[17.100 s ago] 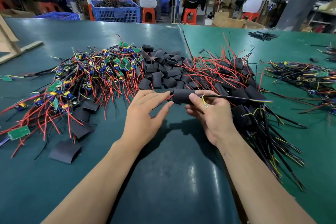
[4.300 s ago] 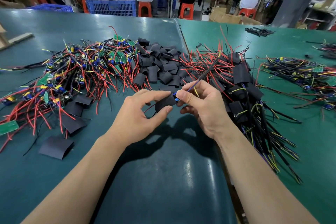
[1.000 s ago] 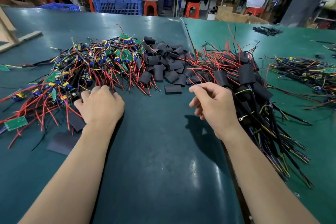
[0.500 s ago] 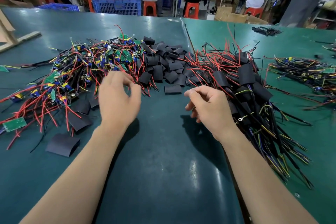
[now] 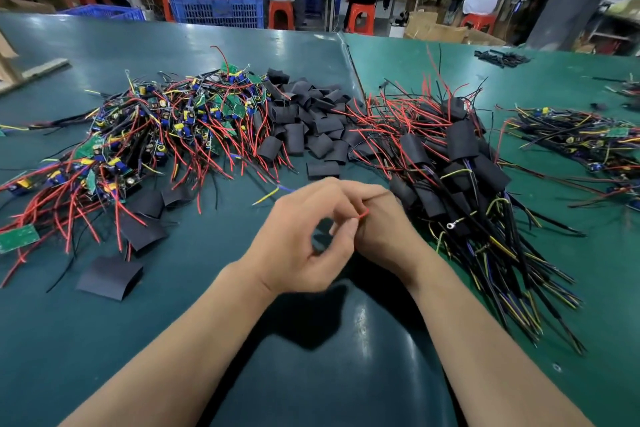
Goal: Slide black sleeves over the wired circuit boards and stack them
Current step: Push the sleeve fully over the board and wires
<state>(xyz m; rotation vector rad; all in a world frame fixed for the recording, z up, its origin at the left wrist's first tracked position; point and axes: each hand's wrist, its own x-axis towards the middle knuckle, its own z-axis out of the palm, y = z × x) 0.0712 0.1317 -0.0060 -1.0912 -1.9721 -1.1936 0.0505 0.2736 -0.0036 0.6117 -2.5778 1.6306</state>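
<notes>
My left hand [image 5: 298, 243] and my right hand [image 5: 388, 229] meet at the table's middle, fingers curled together round a wired circuit board that is almost wholly hidden. A red wire end [image 5: 363, 215] pokes out between them. A yellow and blue wire [image 5: 273, 192] trails out behind my left hand. Bare boards with red wires lie in a pile [image 5: 166, 128] at the left. Loose black sleeves [image 5: 311, 121] are heaped behind my hands. Sleeved boards [image 5: 460, 170] lie stacked at the right.
Flat black sleeves [image 5: 110, 276] lie at the near left. Another heap of wired boards [image 5: 581, 139] sits at the far right. A wooden piece [image 5: 34, 71] rests at the left edge. A blue crate [image 5: 218, 5] and seated people are beyond the table.
My left hand left the bare-board pile and came right to meet my right hand, bringing a wired board. My right hand moved slightly down and closed against it.
</notes>
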